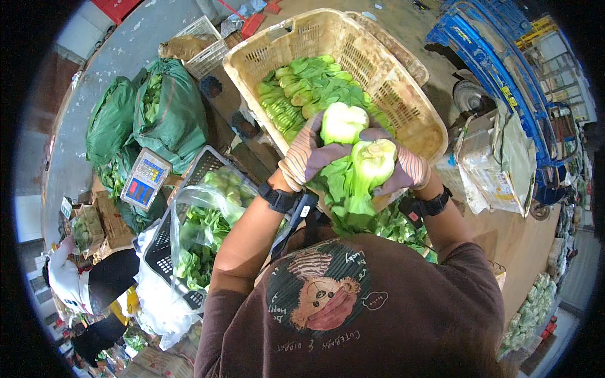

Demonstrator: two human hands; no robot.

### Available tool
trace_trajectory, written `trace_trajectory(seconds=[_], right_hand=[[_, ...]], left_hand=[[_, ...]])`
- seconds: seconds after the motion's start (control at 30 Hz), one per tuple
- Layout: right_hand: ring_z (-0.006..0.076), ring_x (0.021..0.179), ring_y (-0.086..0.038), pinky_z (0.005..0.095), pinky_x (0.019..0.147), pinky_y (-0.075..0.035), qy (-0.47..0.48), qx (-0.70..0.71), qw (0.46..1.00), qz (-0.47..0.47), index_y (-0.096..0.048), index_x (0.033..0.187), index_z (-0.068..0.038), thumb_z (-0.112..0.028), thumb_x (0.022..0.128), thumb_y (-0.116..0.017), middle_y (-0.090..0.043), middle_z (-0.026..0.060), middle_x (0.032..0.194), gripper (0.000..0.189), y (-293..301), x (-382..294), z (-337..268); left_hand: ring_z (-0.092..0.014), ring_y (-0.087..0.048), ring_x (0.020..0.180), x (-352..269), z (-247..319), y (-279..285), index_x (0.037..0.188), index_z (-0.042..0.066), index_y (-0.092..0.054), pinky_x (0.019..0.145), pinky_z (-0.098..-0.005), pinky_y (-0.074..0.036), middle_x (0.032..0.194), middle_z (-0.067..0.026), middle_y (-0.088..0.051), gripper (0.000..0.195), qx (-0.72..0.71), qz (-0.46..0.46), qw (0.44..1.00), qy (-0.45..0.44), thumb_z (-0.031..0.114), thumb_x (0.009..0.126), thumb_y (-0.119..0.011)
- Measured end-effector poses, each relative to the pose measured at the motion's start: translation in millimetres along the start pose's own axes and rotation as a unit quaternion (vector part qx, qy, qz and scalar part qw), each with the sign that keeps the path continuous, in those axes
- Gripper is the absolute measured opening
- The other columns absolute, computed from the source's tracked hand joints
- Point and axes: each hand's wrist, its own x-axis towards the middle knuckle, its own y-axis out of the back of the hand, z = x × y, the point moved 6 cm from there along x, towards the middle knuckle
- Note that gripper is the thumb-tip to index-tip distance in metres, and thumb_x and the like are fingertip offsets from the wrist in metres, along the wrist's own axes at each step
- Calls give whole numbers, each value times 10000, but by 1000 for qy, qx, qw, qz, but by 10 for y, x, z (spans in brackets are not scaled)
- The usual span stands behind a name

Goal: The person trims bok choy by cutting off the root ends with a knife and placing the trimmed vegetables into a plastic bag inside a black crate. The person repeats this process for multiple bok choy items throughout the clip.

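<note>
My left hand (pixel 315 153), in a striped glove with a purple-grey coated palm, grips a bok choy head (pixel 345 124) with its pale base facing up. In a matching glove, my right hand (pixel 402 163) holds a second bok choy (pixel 374 158), its cut base up and its green leaves hanging toward my body. The two heads are close together, above the near side of a large yellowed plastic crate (pixel 401 99). Inside that crate lie rows of bok choy (pixel 312 87), partly hidden behind my hands. More leafy greens (pixel 401 222) show below my right forearm.
To the left stands a dark perforated crate (pixel 163 250) with plastic-wrapped greens (pixel 198 250). Beyond it are a digital scale (pixel 146 178) and stuffed green sacks (pixel 172 113). A person (pixel 90 283) bends at far left. A blue metal cart (pixel 496 80) and a covered crate (pixel 491 163) stand right.
</note>
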Motion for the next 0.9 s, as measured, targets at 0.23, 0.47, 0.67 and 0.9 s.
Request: trace_trajectory(seconds=[0.23, 0.47, 0.67, 0.9], right_hand=[[253, 1120, -560, 412, 1009, -394, -11, -95, 995, 34, -542, 1260, -37, -482, 624, -841, -598, 100, 1207, 832, 112, -459, -257], [211, 1176, -516, 370, 1037, -378, -166, 132, 966, 150, -411, 1372, -48, -363, 635, -832, -557, 69, 1270, 906, -24, -652, -314], [220, 1259, -467, 377, 1079, -335, -88, 204, 960, 170, -240, 1482, -67, -248, 601, -850, -484, 69, 1374, 1087, -216, -677, -406], [237, 1266, -437, 377, 1068, -329, -86, 95, 969, 211, -280, 1433, -78, -285, 609, -840, -458, 81, 1359, 1017, -60, -867, -593]], left_hand=[[-201, -493, 1230, -280, 84, 301, 1428, 74, -364, 1072, -349, -356, 1303, -77, -541, 725, -103, -36, 991, -72, 85, 750, -619], [-189, -525, 1138, -483, -155, 63, 1346, 49, -434, 1012, -326, -398, 1200, -81, -568, 586, 67, -24, 997, -3, 394, 888, -552], [-285, -625, 1011, -359, -200, 437, 1128, 93, -600, 933, -454, -495, 1081, -109, -650, 559, -310, 104, 943, 58, 581, 855, -588], [-286, -656, 828, -785, 375, 983, 1068, 11, -596, 768, -425, -549, 933, -144, -660, 622, -162, 43, 986, 3, 595, 874, -502]])
